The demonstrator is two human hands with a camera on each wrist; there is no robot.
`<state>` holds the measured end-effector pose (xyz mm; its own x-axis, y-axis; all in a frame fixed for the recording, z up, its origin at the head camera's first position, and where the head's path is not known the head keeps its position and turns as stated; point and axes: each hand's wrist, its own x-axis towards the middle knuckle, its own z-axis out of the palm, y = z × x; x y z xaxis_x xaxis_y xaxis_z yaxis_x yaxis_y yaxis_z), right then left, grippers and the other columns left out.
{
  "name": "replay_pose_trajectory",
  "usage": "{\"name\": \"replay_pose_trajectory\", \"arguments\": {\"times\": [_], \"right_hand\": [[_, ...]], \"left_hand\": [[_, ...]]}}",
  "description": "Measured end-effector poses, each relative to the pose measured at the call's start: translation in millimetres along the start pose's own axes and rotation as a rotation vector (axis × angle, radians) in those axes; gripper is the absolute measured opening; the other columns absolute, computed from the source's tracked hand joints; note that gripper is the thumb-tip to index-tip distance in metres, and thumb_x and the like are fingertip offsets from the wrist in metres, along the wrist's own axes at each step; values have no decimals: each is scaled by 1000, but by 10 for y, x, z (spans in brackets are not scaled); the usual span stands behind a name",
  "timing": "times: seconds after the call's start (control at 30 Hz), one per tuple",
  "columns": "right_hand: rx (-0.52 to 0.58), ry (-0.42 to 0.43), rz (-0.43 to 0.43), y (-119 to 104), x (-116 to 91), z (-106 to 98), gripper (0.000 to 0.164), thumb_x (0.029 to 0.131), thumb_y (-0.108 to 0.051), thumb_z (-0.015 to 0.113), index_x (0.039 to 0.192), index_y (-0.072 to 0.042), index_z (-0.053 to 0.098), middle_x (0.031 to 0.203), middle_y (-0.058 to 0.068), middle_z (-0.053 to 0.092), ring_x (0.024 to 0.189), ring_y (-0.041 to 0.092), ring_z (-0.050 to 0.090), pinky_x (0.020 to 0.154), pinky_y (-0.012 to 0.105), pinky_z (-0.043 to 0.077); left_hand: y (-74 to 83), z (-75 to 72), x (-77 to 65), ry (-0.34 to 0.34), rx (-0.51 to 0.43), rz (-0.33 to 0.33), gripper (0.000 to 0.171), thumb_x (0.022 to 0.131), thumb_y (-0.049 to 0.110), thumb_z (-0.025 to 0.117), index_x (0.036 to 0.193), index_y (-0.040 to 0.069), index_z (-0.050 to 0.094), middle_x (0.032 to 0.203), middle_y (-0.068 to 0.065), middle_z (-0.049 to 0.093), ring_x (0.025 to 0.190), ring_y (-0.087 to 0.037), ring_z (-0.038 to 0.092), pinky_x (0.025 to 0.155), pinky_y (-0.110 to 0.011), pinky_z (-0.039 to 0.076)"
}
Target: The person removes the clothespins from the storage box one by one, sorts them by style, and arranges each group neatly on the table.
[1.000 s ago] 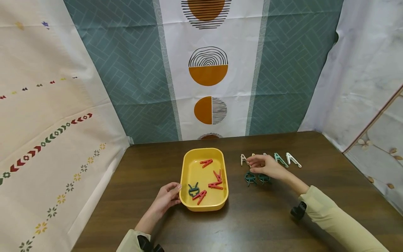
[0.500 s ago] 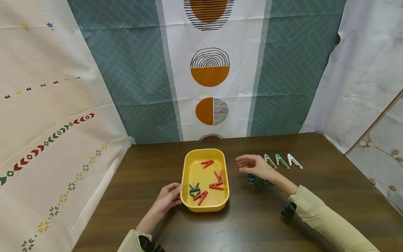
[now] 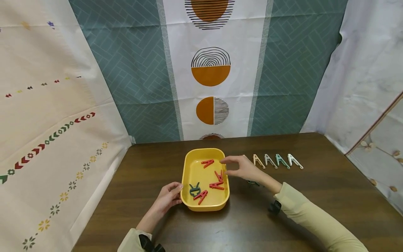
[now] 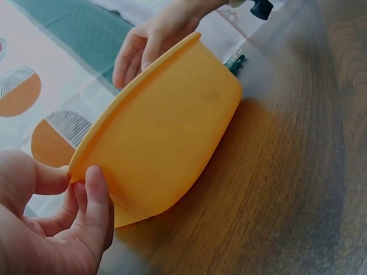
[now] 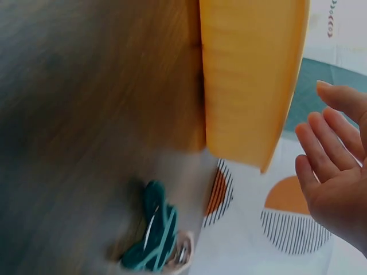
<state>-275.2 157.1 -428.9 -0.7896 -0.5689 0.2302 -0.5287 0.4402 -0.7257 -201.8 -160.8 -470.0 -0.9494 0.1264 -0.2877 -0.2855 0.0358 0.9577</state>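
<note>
A yellow plastic tray (image 3: pixel 204 208) stands on the table. My left hand (image 3: pixel 167 198) pinches its left rim between thumb and fingers, as the left wrist view shows. Inside lie several red clothespins (image 3: pixel 216 186) and a dark green round clip (image 3: pixel 194 189). At the tray's right rim is my right hand (image 3: pixel 243 168), its fingertips overlapping the edge in the head view. Thumb and fingers of that right hand (image 5: pixel 338 149) are apart in the right wrist view, with nothing between them.
Right of the tray runs a row of clothespins, including a yellowish one (image 3: pixel 259 161), a green one (image 3: pixel 282 161) and a white one (image 3: pixel 295 161). Another is mostly hidden behind my right hand. A dark green clip (image 3: pixel 253 182) shows partly below my right wrist.
My right hand has moved left from above the clothespin row to the tray's right rim, uncovering part of the row. The left hand keeps its hold on the tray.
</note>
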Motion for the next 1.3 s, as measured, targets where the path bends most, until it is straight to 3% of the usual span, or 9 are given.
{"name": "replay_pose_trajectory", "arguments": {"times": [0.27, 0.47, 0.7, 0.97, 1.13, 1.3], "right_hand": [[9, -65, -4, -84, 133, 145, 39, 78, -20, 72, 116, -18, 61, 116, 3, 64, 109, 21, 58, 94, 48, 43], [-75, -179, -68, -124, 200, 225, 36, 80, -20, 69, 116, -17, 61, 116, 7, 63, 109, 23, 58, 92, 43, 46], [-194, -313, -137, -200, 333, 353, 36, 82, -17, 67, 117, -10, 61, 117, 6, 63, 109, 16, 57, 95, 38, 45], [-255, -449, -129, -284, 462, 514, 38, 82, -8, 64, 120, -9, 59, 118, 5, 62, 109, 19, 58, 94, 34, 45], [-309, -511, -108, -320, 514, 643, 43, 83, -10, 65, 125, -11, 55, 122, 2, 60, 113, 18, 55, 98, 32, 42], [-359, -524, -152, -275, 546, 772, 43, 85, -13, 62, 127, -15, 53, 122, -2, 60, 109, 12, 56, 98, 28, 42]], "left_hand": [[0, 4, 8, 3, -14, -10, 34, 89, 23, 58, 109, -3, 49, 74, 0, 54, 61, -10, 54, 59, -23, 49], [39, -5, -2, -18, -19, -27, 33, 91, 20, 55, 112, -5, 47, 75, -1, 55, 62, -10, 55, 60, -24, 50], [198, 47, -140, -53, -13, -17, 32, 93, 16, 51, 113, -9, 45, 75, 0, 55, 62, -8, 54, 62, -24, 50], [-16, -18, 10, -17, -28, -16, 36, 90, 24, 57, 111, -4, 48, 73, 1, 54, 60, -8, 54, 59, -22, 49], [-25, -20, 25, -11, -28, -23, 35, 90, 24, 57, 111, -3, 48, 74, 1, 55, 61, -9, 54, 59, -23, 49], [50, -2, -30, -35, -35, -34, 34, 93, 20, 52, 114, -6, 46, 76, 0, 55, 62, -9, 55, 60, -23, 49]]}}
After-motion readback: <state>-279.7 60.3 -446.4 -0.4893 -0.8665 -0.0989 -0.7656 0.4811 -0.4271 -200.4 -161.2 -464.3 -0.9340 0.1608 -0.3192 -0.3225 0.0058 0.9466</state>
